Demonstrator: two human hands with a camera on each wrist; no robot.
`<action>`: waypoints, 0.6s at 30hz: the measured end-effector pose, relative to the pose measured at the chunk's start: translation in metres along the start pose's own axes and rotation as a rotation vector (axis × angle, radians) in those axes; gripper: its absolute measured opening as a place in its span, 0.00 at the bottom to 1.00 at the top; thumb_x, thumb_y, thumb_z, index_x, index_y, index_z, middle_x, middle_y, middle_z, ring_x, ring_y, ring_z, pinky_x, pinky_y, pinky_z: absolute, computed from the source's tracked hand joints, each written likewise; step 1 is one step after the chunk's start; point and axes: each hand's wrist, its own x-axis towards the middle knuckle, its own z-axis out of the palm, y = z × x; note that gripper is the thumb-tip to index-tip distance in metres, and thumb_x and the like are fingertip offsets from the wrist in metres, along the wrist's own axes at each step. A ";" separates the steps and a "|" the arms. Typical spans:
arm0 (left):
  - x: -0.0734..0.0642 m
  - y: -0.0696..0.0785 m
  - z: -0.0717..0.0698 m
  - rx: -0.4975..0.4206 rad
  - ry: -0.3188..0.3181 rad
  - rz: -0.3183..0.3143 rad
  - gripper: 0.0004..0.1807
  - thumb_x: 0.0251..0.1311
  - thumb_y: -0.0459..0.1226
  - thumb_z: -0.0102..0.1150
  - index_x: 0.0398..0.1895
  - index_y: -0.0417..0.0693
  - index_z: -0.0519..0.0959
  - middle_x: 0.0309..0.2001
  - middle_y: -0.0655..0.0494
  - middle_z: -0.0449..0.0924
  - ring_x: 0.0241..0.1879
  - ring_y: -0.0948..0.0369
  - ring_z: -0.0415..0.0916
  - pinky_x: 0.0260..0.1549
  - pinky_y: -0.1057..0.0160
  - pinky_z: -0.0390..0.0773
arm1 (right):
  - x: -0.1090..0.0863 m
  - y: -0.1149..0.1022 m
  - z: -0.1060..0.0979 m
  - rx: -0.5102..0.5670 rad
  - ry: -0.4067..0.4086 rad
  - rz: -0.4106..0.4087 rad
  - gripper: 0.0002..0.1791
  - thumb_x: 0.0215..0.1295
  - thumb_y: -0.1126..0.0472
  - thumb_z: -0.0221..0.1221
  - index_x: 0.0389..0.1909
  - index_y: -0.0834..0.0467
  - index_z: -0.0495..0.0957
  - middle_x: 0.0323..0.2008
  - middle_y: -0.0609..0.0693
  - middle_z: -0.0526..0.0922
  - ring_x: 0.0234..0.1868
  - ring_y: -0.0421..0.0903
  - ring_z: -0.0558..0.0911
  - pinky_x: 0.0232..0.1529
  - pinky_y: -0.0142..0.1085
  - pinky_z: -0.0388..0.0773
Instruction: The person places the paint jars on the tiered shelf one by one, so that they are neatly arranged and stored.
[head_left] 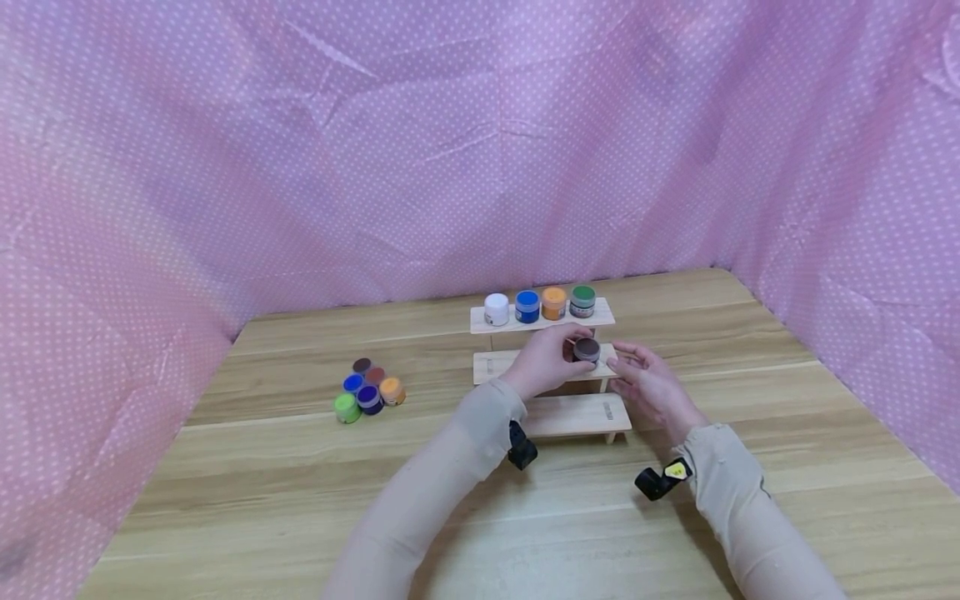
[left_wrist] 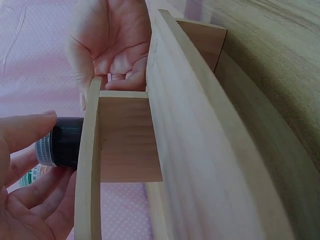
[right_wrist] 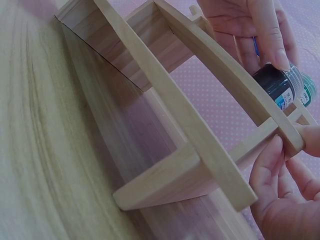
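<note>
A wooden three-tier stand [head_left: 577, 415] stands on the table. My left hand [head_left: 542, 363] grips a dark paint jar [head_left: 587, 350] with a clear lid, thumb on one side and fingers on the other. In the left wrist view the jar [left_wrist: 68, 142] is upright relative to the middle shelf [left_wrist: 90, 165], its base right at the board near the right end. My right hand [head_left: 651, 387] pinches that shelf's right end, thumb above and fingers below, as the right wrist view shows.
On the top shelf stand a white jar [head_left: 497, 309], a blue jar [head_left: 527, 307], an orange jar [head_left: 554, 303] and a green jar [head_left: 582, 301]. Several more jars, including a light green jar [head_left: 347, 407], cluster at left on the wooden table [head_left: 285, 475]. Pink dotted cloth [head_left: 420, 167] hangs behind.
</note>
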 end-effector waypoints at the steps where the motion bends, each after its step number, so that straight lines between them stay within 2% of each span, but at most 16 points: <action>1: 0.000 0.000 0.000 -0.007 -0.004 -0.004 0.22 0.54 0.39 0.65 0.53 0.49 0.75 0.47 0.56 0.79 0.41 0.65 0.75 0.41 0.74 0.75 | 0.000 0.000 0.000 0.002 -0.002 -0.002 0.19 0.66 0.61 0.54 0.56 0.53 0.62 0.34 0.38 0.77 0.34 0.31 0.76 0.38 0.22 0.77; 15: -0.007 0.003 -0.009 -0.060 0.028 -0.056 0.21 0.55 0.39 0.63 0.54 0.51 0.75 0.51 0.56 0.79 0.50 0.61 0.77 0.49 0.67 0.77 | -0.001 -0.001 0.001 0.046 -0.003 -0.003 0.17 0.65 0.62 0.55 0.53 0.51 0.63 0.33 0.38 0.77 0.33 0.32 0.77 0.38 0.22 0.78; 18: -0.010 0.003 -0.009 -0.062 0.046 -0.059 0.21 0.55 0.40 0.63 0.54 0.52 0.75 0.51 0.57 0.79 0.51 0.61 0.76 0.49 0.67 0.77 | -0.002 -0.001 0.001 0.037 -0.001 0.001 0.19 0.66 0.62 0.54 0.56 0.53 0.62 0.33 0.38 0.77 0.34 0.32 0.77 0.38 0.22 0.78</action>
